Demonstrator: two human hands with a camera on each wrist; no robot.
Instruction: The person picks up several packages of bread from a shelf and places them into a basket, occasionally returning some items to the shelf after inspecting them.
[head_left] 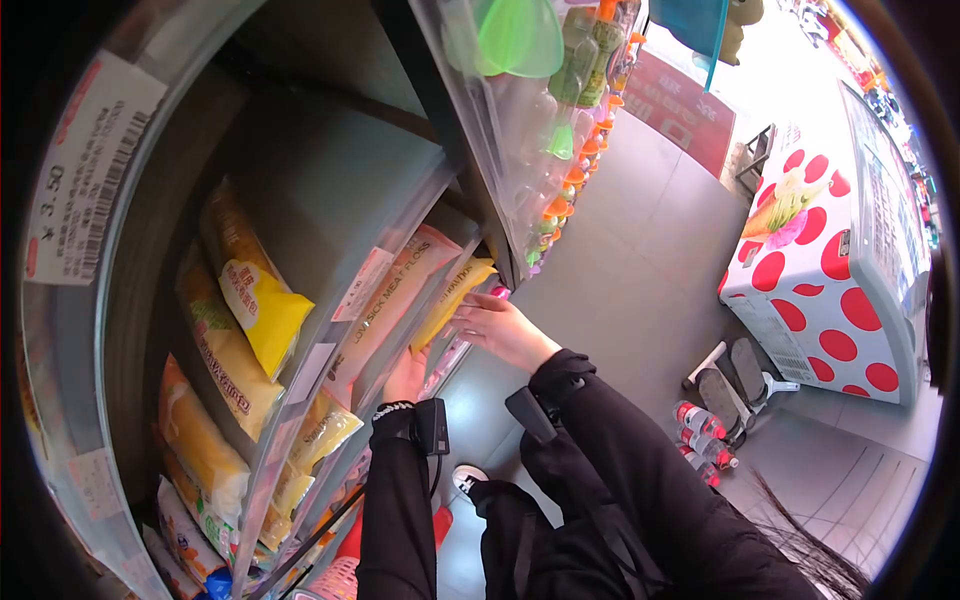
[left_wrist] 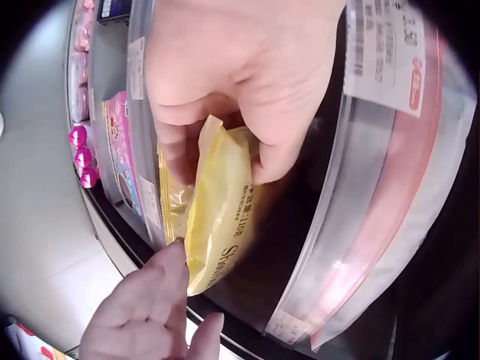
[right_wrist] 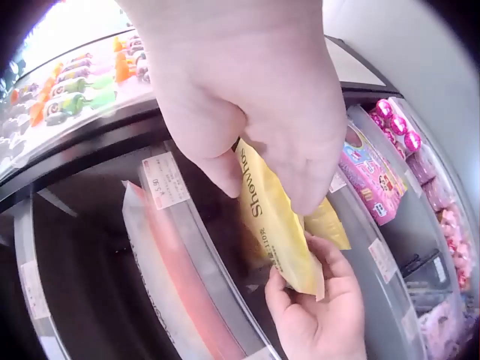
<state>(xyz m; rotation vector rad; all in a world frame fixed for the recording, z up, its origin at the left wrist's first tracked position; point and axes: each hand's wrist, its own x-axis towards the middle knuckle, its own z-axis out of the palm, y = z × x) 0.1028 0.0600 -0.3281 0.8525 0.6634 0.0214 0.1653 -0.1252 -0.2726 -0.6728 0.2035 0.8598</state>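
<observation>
My left hand (head_left: pixel 405 376) pinches one end of a yellow snack packet (right_wrist: pixel 274 217) printed "Showhos" between thumb and fingers. The packet stands on edge in a shelf compartment. At its other end is my right hand (head_left: pixel 503 330), its fingers fairly straight along the packet's side. In the left wrist view, that hand's thumb (left_wrist: pixel 210 334) stands apart from the packet. Another yellow packet (left_wrist: pixel 175 202) lies directly behind it. A pink packet lettered "LOVE SICK MEAT FLOSS" (head_left: pixel 395 300) occupies the neighbouring compartment, beyond a clear divider (left_wrist: pixel 322 225) with a price tag.
More bagged breads (head_left: pixel 262 310) fill the shelf on the left. Pink-wrapped balls (right_wrist: pixel 397 124) and a pink box (right_wrist: pixel 373 180) sit on the far side. Orange-capped candies (head_left: pixel 565 190) hang above. A polka-dot freezer (head_left: pixel 820 270) and bottles (head_left: pixel 703 430) stand on the floor at right.
</observation>
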